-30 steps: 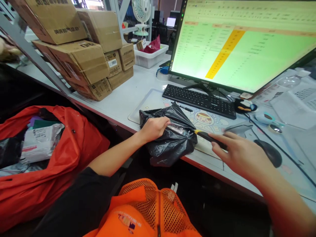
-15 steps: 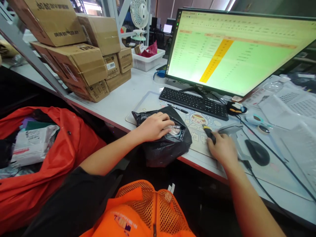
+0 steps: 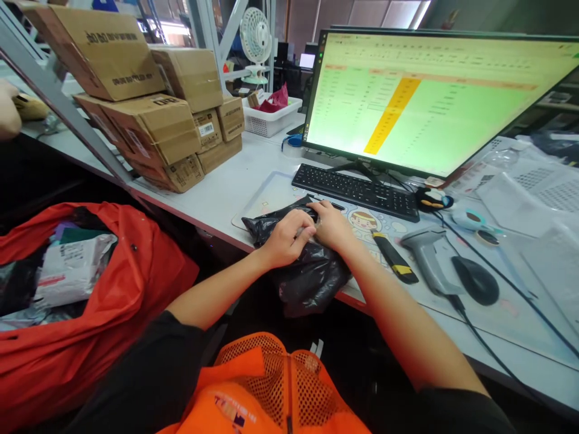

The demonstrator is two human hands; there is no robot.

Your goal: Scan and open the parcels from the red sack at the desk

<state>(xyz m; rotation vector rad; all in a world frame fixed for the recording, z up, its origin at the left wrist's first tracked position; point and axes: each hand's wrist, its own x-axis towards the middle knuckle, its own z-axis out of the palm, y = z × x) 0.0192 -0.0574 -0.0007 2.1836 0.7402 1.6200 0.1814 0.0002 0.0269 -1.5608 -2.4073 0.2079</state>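
A black plastic bag [image 3: 312, 283] lies at the desk's front edge, its lower part hanging over it. My left hand [image 3: 289, 237] is closed on the upper side of the bag, thumb and fingers curled together. Right beside it, my right hand [image 3: 332, 226] grips the bag's opening with bent fingers; its fingertips are partly hidden. What is inside the bag is covered by both hands. To the right, a black and yellow utility knife [image 3: 394, 257] lies on the desk mat, next to a grey barcode scanner [image 3: 427, 256].
A black mouse [image 3: 474, 280], a keyboard [image 3: 353, 190] and a monitor [image 3: 434, 102] stand on the desk. Cardboard boxes [image 3: 154, 129] are stacked at left, near a white basket [image 3: 271, 120]. A red sack [image 3: 149, 265] of parcels is below left. Another person's hand [image 3: 6, 111] shows at far left.
My right hand has let go of the utility knife, leaving it on the mat, and moved left onto the bag. My left hand stays on the bag, its fingers more curled.
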